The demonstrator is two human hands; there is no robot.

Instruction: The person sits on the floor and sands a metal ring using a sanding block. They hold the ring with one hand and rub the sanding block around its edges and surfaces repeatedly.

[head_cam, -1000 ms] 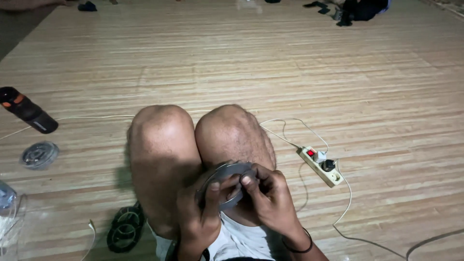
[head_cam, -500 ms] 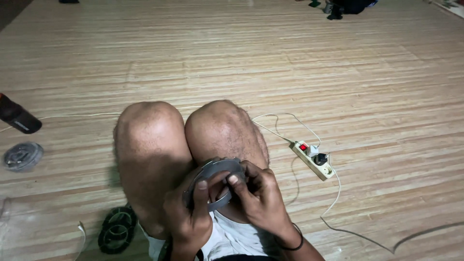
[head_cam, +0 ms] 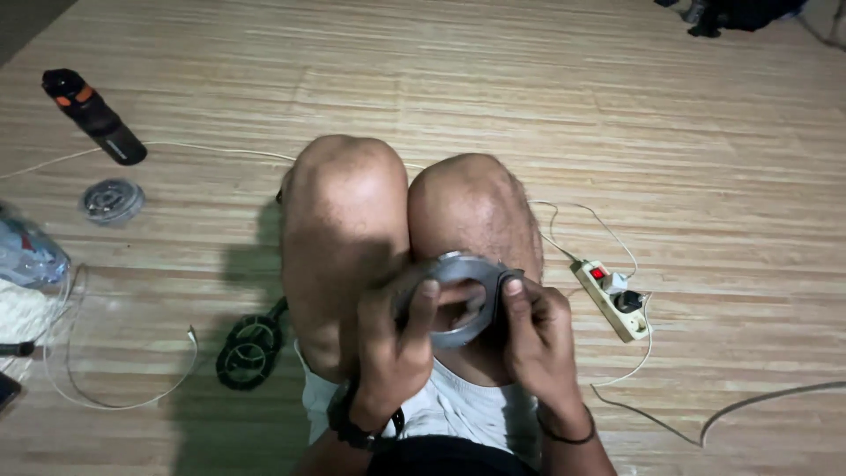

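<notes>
Head view, looking down past two bare knees [head_cam: 405, 211] onto a pale plank-patterned floor [head_cam: 617, 106]. Grips a grey metal ring [head_cam: 460, 269] from both sides, just in front of the right knee and above the lap: left hand [head_cam: 397, 348] clenched on the near-left rim with one finger laid across the ring's face, right hand [head_cam: 538, 339] pinching the right rim, thumb on the edge. Both sets of fingers closed on the ring, neither released.

Judging by the opposed grips, seems to be a twisting or prying step on the ring (whether it is one piece or two fitted together, impossible to tell). Calls, for any further turn, for a firm counter-hold with one hand while the other works the rim, and for keeping the piece braced against the knee.

Around, on the floor: white power strip [head_cam: 611, 300] with a red switch and a plug, just right of the right hand; black round parts [head_cam: 249, 351] left of the thigh; silver disc [head_cam: 112, 200] and black bottle [head_cam: 92, 115] well apart at far left; loose white cable [head_cam: 123, 401] near the left edge.
</notes>
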